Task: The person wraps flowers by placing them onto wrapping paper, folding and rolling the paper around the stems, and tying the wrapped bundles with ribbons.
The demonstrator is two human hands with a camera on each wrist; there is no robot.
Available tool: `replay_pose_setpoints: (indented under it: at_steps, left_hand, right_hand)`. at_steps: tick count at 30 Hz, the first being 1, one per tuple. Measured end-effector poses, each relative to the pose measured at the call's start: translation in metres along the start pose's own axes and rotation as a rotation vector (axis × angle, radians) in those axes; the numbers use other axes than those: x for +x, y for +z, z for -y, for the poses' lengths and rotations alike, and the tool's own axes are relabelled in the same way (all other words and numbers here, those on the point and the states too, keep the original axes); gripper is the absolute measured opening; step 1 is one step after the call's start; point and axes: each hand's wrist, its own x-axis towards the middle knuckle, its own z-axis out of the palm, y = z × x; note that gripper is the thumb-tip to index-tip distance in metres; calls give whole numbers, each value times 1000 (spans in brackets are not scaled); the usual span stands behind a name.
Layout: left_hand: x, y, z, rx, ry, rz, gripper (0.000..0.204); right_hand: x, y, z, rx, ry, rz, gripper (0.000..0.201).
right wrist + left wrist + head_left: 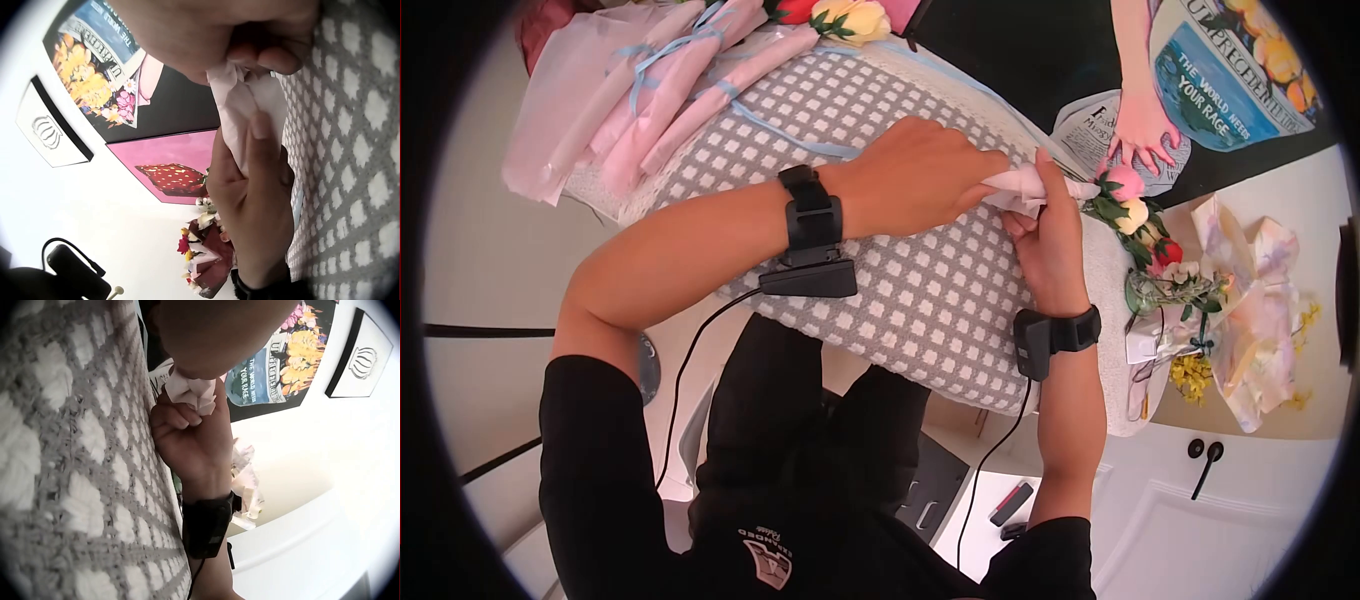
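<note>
In the head view, a narrow roll of pale pink wrapping paper (1028, 182) is held crosswise over the table. My left hand (920, 175) grips its left end with curled fingers. Farther right, my right hand (1050, 245) holds the same paper, its thumb lying across the roll. The crumpled paper (194, 394) shows between both hands in the left wrist view. From the right wrist side, the left hand's thumb presses on the folded paper (250, 103). The roll's right end reaches a pink rose (1124, 182), beside a cream rose and a red rose.
A grey-and-white checked cloth (870, 320) covers the table. Several pink-wrapped bundles (670, 110) with blue ribbon lie at the far left, near a yellow rose (850, 20). A glass vase (1145, 290) and floral wrapping (1250, 310) stand right. Another person's hand (1145, 130) rests on printed paper.
</note>
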Motion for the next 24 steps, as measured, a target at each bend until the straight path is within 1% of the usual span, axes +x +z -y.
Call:
replay_pose_setpoints:
  at_steps: [1,3,4,5,8,9,11,13,14,15,16,17,18,19,20,21,23,24]
  left_hand:
    - [0,1,-2,-1,-6,-3,12]
    - [0,-1,-2,50,-31,-14,13]
    - [1,-3,-1,67,-37,-16,13]
    - [1,-2,0,62,-43,-11,12]
    - [0,-5,1,51,-68,-1,13]
    - [0,-6,0,39,-73,-2,13]
    - [0,-5,2,25,-66,-17,13]
    - [1,-4,4,-83,-84,-20,16]
    - [0,-3,8,-85,-83,-21,16]
    - [1,-4,10,-165,-63,1,19]
    - [0,-3,10,-249,-39,25,22]
    - [1,-3,9,-265,-32,27,22]
    - [4,-10,5,-517,-146,188,25]
    - [7,-16,2,-762,-257,356,29]
    - [8,-18,0,-899,-355,465,35]
    - [9,-21,1,-898,-343,469,35]
    - [9,-23,3,-1103,-424,679,32]
    - [9,-20,4,-1112,-420,659,32]
  right_hand:
    - [-2,-1,0,-4,4,4,33]
    - [0,-2,3,-172,-74,24,38]
    - [1,-2,3,-238,-96,16,44]
    - [1,-1,4,-229,-101,32,44]
    - [-2,2,3,-318,-58,-15,49]
    - [-3,0,1,-314,-51,-9,49]
    - [-3,-3,3,-268,-100,34,46]
    - [0,-5,1,-233,-134,65,43]
    - [1,-7,-1,-202,-156,91,39]
    - [1,-8,-3,-206,-149,84,39]
    - [2,-9,-4,-193,-195,139,36]
    - [1,-11,-3,-182,-242,192,33]
    - [-1,-11,-2,-190,-245,180,33]
    - [-3,-10,-2,-229,-285,184,32]
    - [-4,-9,-1,-267,-325,190,30]
    - [-4,-9,0,-270,-334,181,30]
    - [-5,-10,-2,-275,-326,246,29]
    - [-6,-10,-1,-257,-290,240,28]
